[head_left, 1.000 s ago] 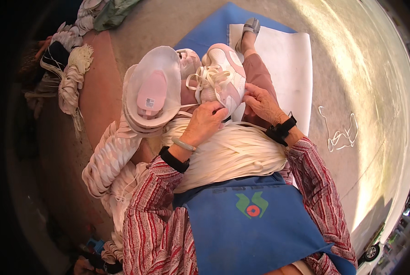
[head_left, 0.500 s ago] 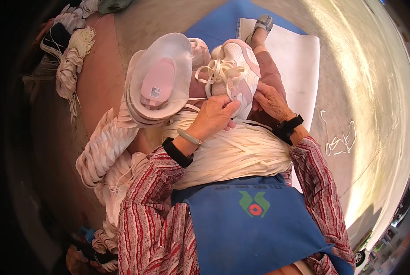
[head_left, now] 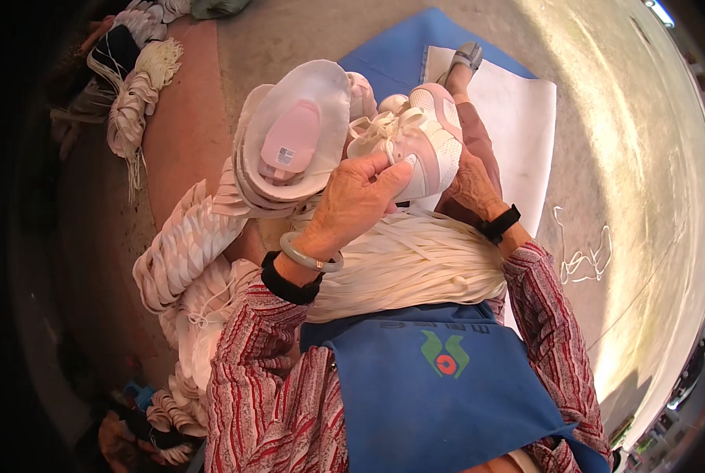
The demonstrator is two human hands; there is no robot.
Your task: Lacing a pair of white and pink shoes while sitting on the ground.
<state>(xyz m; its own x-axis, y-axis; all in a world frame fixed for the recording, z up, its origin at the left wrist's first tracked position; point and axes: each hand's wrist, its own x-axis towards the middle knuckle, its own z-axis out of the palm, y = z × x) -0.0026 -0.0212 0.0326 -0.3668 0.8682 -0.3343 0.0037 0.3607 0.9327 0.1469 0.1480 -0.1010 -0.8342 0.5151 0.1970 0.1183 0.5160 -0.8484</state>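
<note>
A white and pink sneaker [head_left: 425, 162] is held up over my lap between both hands, tilted on its side with its cream laces [head_left: 384, 130] facing left. My left hand [head_left: 360, 189] grips the shoe's near left side, thumb pressed on the upper and fingers curled beneath. Wrapped round the right side is my right hand [head_left: 472, 185], its fingertips partly hidden behind the shoe. Below the sneaker, a thick bundle of cream shoelaces [head_left: 415, 256] lies across my lap over a blue apron [head_left: 439, 410].
Stacked pale shoe parts with a pink insole piece [head_left: 293, 138] stand left of the sneaker. Folded strips of white and pink uppers [head_left: 187, 248] lie at the left. A white sheet [head_left: 530, 118] and blue mat [head_left: 392, 51] spread ahead. One loose lace [head_left: 585, 260] is on the floor.
The sneaker has turned onto its side and shifted slightly right. My left hand has let go of the lace end and now grips the shoe's side.
</note>
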